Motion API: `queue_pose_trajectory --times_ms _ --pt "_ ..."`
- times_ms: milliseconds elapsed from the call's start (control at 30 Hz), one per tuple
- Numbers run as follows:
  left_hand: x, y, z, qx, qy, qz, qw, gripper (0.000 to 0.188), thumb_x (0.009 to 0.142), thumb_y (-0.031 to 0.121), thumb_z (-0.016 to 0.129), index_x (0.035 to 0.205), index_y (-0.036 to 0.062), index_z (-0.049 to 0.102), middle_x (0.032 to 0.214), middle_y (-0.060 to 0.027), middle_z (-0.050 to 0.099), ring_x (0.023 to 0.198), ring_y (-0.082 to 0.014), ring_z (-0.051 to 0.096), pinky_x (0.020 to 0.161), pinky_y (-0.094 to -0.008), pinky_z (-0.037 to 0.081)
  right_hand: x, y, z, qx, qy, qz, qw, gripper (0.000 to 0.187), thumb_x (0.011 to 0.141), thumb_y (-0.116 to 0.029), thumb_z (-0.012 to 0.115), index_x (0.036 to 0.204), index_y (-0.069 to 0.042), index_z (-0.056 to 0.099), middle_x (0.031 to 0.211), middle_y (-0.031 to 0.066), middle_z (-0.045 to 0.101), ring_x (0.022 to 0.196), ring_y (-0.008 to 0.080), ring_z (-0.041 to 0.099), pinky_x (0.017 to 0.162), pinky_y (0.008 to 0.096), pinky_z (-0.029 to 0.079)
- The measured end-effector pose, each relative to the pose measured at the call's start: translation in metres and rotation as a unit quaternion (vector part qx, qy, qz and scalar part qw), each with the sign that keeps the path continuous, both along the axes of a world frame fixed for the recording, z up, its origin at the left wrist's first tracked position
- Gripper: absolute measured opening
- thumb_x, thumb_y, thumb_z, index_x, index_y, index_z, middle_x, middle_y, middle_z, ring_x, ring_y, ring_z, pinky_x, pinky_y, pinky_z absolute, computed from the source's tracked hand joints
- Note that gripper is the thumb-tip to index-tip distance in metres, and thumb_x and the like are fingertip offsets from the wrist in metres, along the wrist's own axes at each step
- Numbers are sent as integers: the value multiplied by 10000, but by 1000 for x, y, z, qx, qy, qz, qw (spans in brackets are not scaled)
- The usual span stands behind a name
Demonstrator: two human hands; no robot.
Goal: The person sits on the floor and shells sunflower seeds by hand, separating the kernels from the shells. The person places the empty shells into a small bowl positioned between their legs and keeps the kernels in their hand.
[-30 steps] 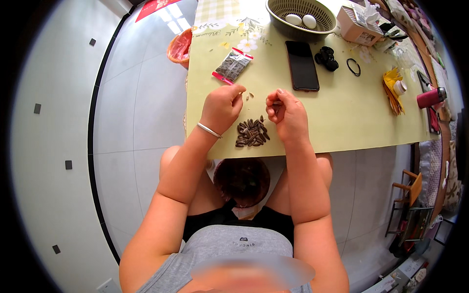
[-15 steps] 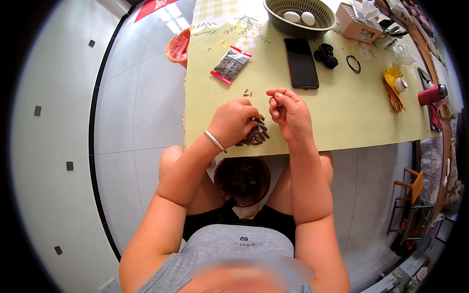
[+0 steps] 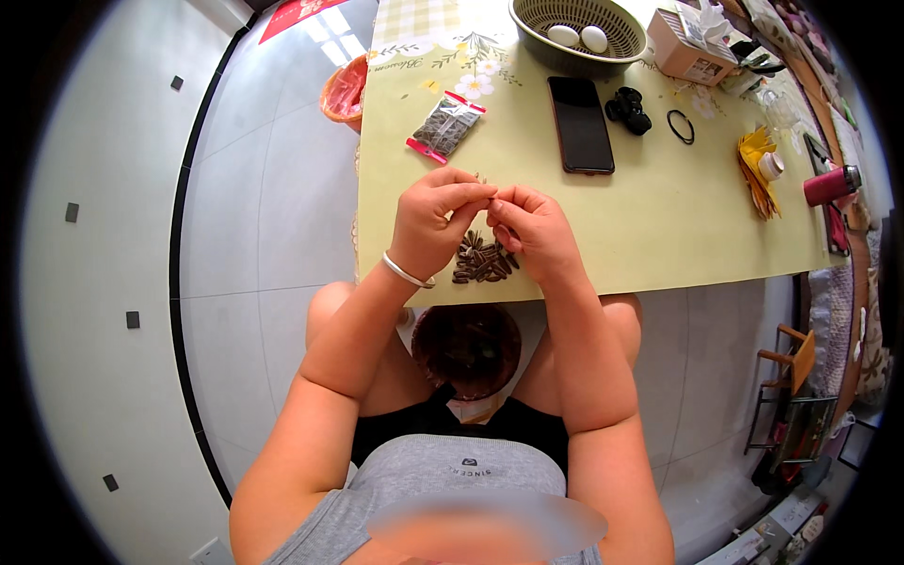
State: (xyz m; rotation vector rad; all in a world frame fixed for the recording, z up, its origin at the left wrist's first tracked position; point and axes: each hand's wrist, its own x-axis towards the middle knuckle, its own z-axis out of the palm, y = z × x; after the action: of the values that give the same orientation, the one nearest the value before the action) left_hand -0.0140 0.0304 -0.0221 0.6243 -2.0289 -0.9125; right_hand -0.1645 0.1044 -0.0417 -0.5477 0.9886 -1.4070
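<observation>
Above the near part of the table, my left hand (image 3: pixel 435 215), with a silver bangle at the wrist, is closed in a pinch. Its fingertips meet those of my right hand (image 3: pixel 535 229), which is closed in a pinch too. Whatever lies between the fingertips is too small to make out. Just below the hands, a small pile of dark striped sunflower seeds (image 3: pixel 484 261) lies near the table's front edge. Beyond my left hand is a clear packet (image 3: pixel 446 126) with pink-red ends and seeds inside. A few pale bits behind the fingertips are mostly hidden.
On the table (image 3: pixel 678 221) are a black phone (image 3: pixel 581 124), a basket (image 3: pixel 529 40) with two eggs (image 3: pixel 593 39), a black object (image 3: pixel 628 111), a hair tie (image 3: pixel 681 126) and a tissue box (image 3: pixel 692 47). A dark bowl-like bin (image 3: pixel 467 347) stands between my knees.
My left hand has risen from the seed pile and moved away from me. My right hand has shifted left, so both hands' fingertips now meet. More of the pile shows.
</observation>
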Motion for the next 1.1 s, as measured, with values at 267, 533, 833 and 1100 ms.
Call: queue_pose_trajectory --times_ms 267,533,833,1100 --pt "-5 9 2 -159 -85 50 982 165 773 -5 723 932 38 709 740 -102 658 617 -242 634 549 -317 502 7 0 -6 -29 69 -91 993 100 875 -73 665 874 25 652 738 -1 609 591 19 471 505 175 355" --pt "-4 16 -7 -218 -128 81 964 160 750 9 729 904 36 696 696 -108 634 587 -271 620 512 -346 490 14 -3 -7 -25 174 -112 978 94 832 -53 672 833 36 642 735 -4 619 650 39 527 569 186 428" --pt "-3 19 1 -71 -63 57 994 202 766 -41 715 956 27 723 745 -94 675 637 -193 662 550 -280 520 10 -4 -7 -36 108 -92 989 67 821 -26 662 791 12 616 685 -12 582 560 21 450 478 181 334" --pt "4 3 1 405 109 -30 908 215 797 -70 710 1003 -8 692 800 -99 704 660 -144 682 598 -236 572 -1 -2 2 -11 -16 -41 999 29 831 -21 655 829 -2 633 674 -19 569 511 16 411 449 186 289"
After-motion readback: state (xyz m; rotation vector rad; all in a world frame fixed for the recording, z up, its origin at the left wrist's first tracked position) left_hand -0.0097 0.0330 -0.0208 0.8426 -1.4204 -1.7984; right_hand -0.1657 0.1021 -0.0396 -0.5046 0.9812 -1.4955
